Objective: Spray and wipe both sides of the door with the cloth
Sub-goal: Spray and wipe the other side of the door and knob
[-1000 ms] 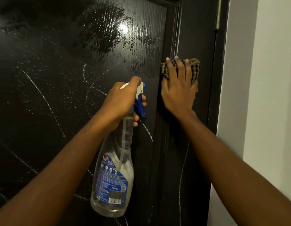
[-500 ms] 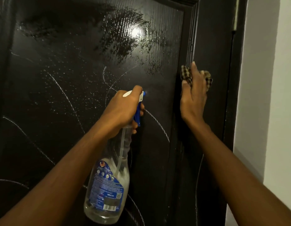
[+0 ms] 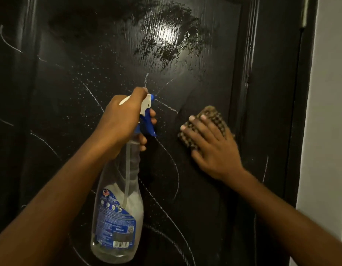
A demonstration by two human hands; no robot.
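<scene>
Head view of a dark, glossy door (image 3: 70, 96) that fills most of the field, seen at close range. The left hand (image 3: 122, 120) is curled round the neck of a clear spray bottle (image 3: 118, 217); its forefinger lies over the white spray head and its lower fingers wrap the blue trigger (image 3: 147, 124). The bottle hangs slightly tilted in front of the central panel, its nozzle pointing at the door and its base towards the lower edge of the view, with a blue label and barcode facing the camera and a little liquid at the bottom. The right hand (image 3: 212, 150) lies flat against the panel to the right of the bottle, fingers straight and slightly spread, pressing a brown checked cloth (image 3: 212, 116) onto the surface. The folded cloth shows above and beside the fingertips and sits just inside the raised moulding (image 3: 241, 93) along the panel's right edge; it is slightly blurred. A wet patch (image 3: 166, 37) near the top edge of the panel reflects a bright light. Below it fine white droplets (image 3: 93, 77) speckle the surface, and thin curved white streaks (image 3: 166, 206) run across the middle and lower panel. At the door's right edge a hinge (image 3: 305, 14) shows near the top corner against the dark frame (image 3: 298, 131), and a pale wall (image 3: 331, 112) lies beyond it.
</scene>
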